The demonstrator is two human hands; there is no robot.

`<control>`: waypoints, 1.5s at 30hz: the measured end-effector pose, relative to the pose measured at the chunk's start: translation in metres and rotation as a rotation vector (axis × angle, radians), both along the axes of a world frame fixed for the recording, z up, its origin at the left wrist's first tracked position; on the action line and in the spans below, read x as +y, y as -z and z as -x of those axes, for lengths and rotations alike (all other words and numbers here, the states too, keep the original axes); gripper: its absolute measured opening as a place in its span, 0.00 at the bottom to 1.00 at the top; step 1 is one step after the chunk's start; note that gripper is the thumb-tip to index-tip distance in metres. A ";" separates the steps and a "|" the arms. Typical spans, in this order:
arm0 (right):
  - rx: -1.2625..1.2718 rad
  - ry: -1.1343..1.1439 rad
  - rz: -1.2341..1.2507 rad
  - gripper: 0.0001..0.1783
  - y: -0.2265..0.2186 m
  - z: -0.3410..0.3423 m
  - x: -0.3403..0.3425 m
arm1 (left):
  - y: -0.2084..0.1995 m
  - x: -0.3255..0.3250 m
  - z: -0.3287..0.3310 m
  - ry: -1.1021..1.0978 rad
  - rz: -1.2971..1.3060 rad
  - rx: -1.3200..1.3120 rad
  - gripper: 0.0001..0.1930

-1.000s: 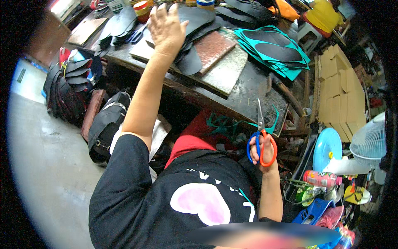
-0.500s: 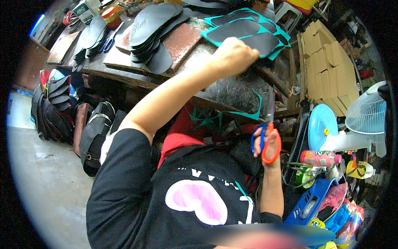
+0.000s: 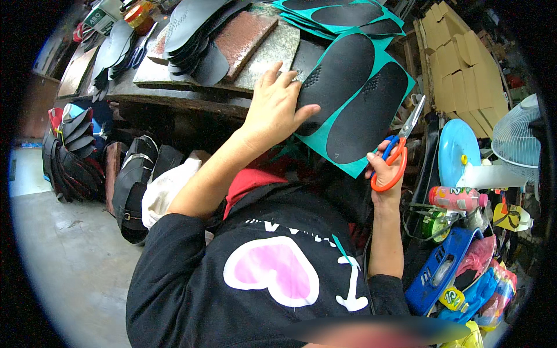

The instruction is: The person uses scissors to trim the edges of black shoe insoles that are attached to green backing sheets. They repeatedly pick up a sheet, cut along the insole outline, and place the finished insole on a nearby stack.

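Note:
My right hand (image 3: 387,171) grips a pair of scissors (image 3: 397,153) with orange and blue handles. Their blades point up and away, beside the right edge of a teal sheet (image 3: 355,165) bearing black insole shapes. My left hand (image 3: 279,103) is open at the sheet's left edge, fingers spread, thumb against or just over a black insole (image 3: 348,66). I cannot tell how firmly it touches. Beyond lies a stack of similar teal sheets (image 3: 325,30). Stacked grey insoles (image 3: 194,29) rest to the left on the bench.
The dark workbench (image 3: 174,95) carries a reddish slab (image 3: 246,43), another pair of scissors (image 3: 139,53) and a jar (image 3: 139,20). On my right are cardboard pieces (image 3: 464,64), a white fan (image 3: 516,136), a pink bottle (image 3: 455,198) and a blue basket (image 3: 438,267).
A teal sheet now lies nearer me, apart from the stack. My left hand has moved left and nearer and opened from a fist. The scissors have shifted right and tilted right.

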State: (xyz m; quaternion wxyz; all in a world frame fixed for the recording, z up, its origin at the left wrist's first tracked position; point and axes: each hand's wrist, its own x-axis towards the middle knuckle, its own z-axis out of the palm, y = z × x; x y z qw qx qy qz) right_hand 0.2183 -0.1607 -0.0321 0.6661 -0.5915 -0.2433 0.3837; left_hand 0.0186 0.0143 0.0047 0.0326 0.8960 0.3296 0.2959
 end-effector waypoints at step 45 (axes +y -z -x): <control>0.131 -0.724 0.123 0.51 -0.007 0.026 -0.015 | -0.001 -0.052 0.003 0.224 1.349 -0.784 0.14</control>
